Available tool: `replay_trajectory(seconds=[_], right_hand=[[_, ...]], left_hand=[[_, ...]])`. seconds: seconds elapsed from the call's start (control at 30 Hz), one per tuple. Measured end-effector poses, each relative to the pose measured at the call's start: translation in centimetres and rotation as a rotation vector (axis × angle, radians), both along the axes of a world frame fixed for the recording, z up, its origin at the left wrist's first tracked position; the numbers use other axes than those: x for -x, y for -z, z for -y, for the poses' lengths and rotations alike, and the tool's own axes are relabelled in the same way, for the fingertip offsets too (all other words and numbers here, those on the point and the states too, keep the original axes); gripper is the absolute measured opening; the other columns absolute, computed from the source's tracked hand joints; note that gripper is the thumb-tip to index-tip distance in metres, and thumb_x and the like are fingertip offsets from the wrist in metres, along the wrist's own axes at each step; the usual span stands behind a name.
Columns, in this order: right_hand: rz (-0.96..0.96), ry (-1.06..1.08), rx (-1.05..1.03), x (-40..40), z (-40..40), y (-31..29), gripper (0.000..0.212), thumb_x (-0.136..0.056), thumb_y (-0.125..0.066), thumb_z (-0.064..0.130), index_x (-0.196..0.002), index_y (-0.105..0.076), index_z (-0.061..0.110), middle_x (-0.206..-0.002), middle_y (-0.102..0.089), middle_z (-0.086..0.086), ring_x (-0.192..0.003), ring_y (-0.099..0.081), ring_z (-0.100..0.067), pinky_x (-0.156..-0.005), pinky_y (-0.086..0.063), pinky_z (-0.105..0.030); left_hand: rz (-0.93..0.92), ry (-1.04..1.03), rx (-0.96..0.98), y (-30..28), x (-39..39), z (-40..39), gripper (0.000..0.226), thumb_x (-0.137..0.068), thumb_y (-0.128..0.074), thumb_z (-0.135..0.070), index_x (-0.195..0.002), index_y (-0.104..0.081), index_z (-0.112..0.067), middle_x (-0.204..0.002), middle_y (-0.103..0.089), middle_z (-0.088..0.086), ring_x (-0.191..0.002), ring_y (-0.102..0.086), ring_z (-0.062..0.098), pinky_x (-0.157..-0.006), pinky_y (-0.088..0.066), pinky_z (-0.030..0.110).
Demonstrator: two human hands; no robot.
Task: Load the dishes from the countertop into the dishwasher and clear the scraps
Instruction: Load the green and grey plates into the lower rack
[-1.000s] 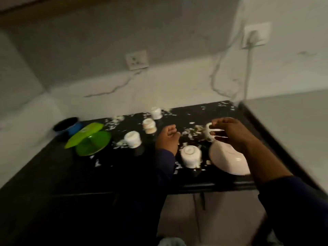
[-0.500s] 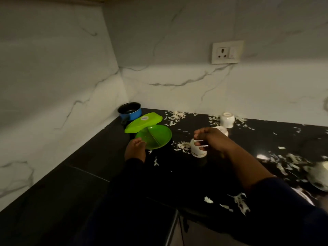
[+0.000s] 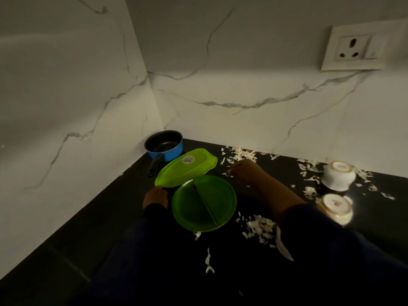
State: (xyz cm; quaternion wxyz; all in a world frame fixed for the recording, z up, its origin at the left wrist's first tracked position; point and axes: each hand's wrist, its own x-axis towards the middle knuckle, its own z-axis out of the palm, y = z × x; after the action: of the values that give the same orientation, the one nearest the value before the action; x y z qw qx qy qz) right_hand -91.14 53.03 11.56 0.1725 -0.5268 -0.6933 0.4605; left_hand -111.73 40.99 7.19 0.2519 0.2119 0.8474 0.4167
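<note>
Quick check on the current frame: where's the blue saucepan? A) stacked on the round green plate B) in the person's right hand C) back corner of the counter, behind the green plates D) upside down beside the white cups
C: the blue saucepan stands upright in the corner where the two walls meet, behind the oval green plate, and neither hand touches it.
</note>
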Motion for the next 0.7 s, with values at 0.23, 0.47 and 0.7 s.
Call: replay_trajectory(seconds=[0.23,0.47,0.7], right_hand=[[0.231,-0.102,-0.096,8.8,-8.0,4.6,0.040,-0.089,-0.060,0.026,-0.120,-0.055,0.001,-0.119,-0.059,-0.018,-0.109,-0.057,-0.029,-0.085,-0.046,-0.033],[0.389,-0.046,-0.229,13.6,-12.7,7.2,0.062,-0.090,-0.051,0.046,-0.134,-0.038,0.003,-0.139,-0.043,-0.020,-0.130,-0.038,-0.036,-0.104,-0.032,-0.040],[0.245,-0.011,-0.020,13.3,-15.3,6.5,0.057,-0.090,-0.058,0.039,-0.130,-0.049,-0.001,-0.135,-0.050,-0.020,-0.124,-0.049,-0.035,-0.105,-0.039,-0.043]], left_hand=[[-0.025,0.040,0.172,3.6,6.0,-5.7,0.034,-0.093,-0.045,-0.009,-0.124,-0.049,0.005,-0.128,-0.049,0.028,-0.118,-0.047,0.039,-0.090,-0.038,0.035],[-0.013,0.044,0.123,6.1,8.0,-7.5,0.037,-0.090,-0.050,-0.012,-0.128,-0.052,-0.013,-0.134,-0.049,0.017,-0.123,-0.046,0.034,-0.106,-0.036,0.037],[0.015,-0.027,0.093,6.8,8.1,-7.6,0.045,-0.082,-0.062,-0.017,-0.120,-0.054,-0.038,-0.133,-0.050,0.008,-0.123,-0.045,0.034,-0.103,-0.036,0.054]])
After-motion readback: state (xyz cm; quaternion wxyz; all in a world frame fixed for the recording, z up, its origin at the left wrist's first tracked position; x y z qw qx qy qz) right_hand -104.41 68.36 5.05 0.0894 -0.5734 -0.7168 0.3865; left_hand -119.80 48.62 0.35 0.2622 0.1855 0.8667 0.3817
